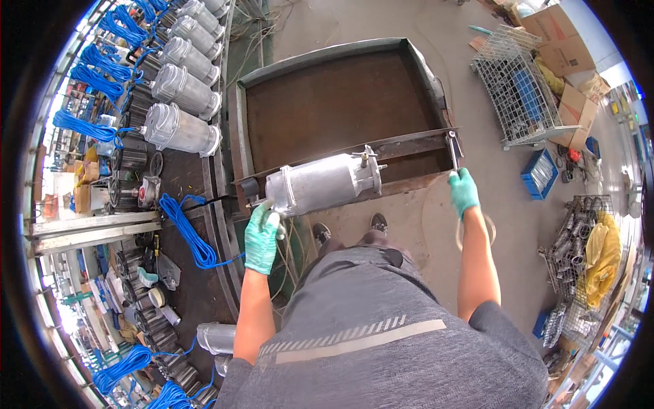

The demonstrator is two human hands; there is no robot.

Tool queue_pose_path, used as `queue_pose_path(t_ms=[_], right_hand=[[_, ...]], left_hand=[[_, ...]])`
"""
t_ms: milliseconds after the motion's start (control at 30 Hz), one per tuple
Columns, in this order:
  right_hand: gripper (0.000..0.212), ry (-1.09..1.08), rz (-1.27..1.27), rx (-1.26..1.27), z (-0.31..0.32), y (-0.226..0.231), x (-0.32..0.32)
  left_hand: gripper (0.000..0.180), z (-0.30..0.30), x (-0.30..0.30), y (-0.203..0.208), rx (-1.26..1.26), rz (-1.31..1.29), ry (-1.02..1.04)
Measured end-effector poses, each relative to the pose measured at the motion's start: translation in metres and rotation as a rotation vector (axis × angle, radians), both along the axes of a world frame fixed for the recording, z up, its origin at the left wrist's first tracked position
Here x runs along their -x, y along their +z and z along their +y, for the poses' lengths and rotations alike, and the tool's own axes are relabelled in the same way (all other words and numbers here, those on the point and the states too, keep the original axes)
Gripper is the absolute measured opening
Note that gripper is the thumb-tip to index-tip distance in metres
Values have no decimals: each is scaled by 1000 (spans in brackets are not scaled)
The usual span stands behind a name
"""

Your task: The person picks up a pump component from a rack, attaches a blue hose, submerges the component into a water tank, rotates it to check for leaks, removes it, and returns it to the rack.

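A silver cylindrical motor housing (pixel 323 184) lies on its side across the front rail of a rusty metal tray (pixel 334 95). My left hand (pixel 262 235), in a green glove, grips the housing's left end. My right hand (pixel 464 192), also green-gloved, is closed around a metal tool (pixel 454 148) that rests on the tray's front right corner. A thin hose loops down below my right wrist. A blue cable (pixel 187 228) trails from the left bench toward the housing.
A row of similar silver housings (pixel 180 129) with blue cable coils lines the bench on the left. Wire baskets (pixel 518 88), cardboard boxes (pixel 562 41) and a blue crate (pixel 541 174) stand on the concrete floor at the right. My shoes show below the tray.
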State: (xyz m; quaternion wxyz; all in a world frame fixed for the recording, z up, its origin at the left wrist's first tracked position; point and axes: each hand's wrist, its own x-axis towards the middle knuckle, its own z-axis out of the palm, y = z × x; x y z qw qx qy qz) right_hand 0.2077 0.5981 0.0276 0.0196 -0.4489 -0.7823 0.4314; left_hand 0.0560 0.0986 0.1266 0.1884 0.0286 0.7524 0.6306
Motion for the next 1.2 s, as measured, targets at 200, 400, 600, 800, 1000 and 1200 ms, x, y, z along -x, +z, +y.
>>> queue_pose_path(t_ms=[200,400,600,800,1000,1200], right_hand=[[28,302,415,225,-163,98,24],[29,744,515,-62,-250,108,76],[29,630,565,-212,-226,111,78],[64,309,464,-59,-154,46,83],[55,332,592,211,-151,21,131],[49,369,662,199,-157,19,141]], left_hand=[[59,78,-2,37,-168,85,-220],[32,125,6,59,-299,234,7],[24,19,55,-1,-771,-227,535],[34,-86,89,-68,-488,-501,708],[32,-89,111,-95,-224,-660,532],[27,-90,114,-105,-250,-729,423]])
